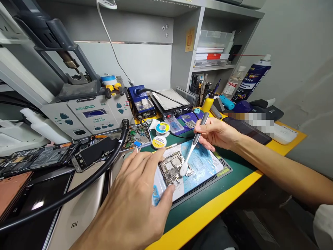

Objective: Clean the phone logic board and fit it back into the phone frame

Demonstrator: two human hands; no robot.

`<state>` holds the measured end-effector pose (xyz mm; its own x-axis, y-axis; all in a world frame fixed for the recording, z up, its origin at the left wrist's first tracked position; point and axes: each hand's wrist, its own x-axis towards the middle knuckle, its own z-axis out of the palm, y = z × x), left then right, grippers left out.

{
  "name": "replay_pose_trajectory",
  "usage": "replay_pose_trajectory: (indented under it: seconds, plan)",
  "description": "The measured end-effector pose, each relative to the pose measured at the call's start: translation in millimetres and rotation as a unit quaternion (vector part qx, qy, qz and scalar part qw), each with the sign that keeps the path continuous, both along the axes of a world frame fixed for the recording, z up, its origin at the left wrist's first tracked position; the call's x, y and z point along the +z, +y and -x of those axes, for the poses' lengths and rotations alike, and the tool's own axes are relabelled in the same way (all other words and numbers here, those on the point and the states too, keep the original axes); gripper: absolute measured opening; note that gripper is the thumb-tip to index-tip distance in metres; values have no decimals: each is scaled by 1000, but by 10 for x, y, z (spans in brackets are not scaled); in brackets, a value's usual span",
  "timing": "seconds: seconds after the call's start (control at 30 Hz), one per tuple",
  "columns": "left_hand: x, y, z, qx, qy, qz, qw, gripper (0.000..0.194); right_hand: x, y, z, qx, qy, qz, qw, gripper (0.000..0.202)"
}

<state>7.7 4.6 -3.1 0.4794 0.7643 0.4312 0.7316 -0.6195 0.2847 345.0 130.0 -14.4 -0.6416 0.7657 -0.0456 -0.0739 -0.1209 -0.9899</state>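
- Left hand (pixel 135 198), lower centre of frame, spreads wide, fingertips pinning circuit board (pixel 171 169) flat on blue mat (pixel 205 166).
- Right hand (pixel 217 133), centre right, pinches tweezers (pixel 195 142), their white-wadded tip touching the board.

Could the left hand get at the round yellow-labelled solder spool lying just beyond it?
Probably yes. The left hand steadies the bare circuit board with its fingertips, and the round yellow-labelled solder spool lies just past them on the green mat, nothing between. It would have to release the board.
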Motion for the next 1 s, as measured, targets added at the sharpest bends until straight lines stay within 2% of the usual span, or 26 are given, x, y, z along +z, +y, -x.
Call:
replay_pose_trajectory:
  seconds: [0.33, 1.0]
  plan:
    - [-54, 1, 21, -12, 0, -12, 1000, 54, 60, -30, 25, 7, 10, -13, 1000, 28]
    - [14, 9, 3, -10, 16, 10, 1000, 55, 151, -91, 27, 13, 35, -42, 998, 25]
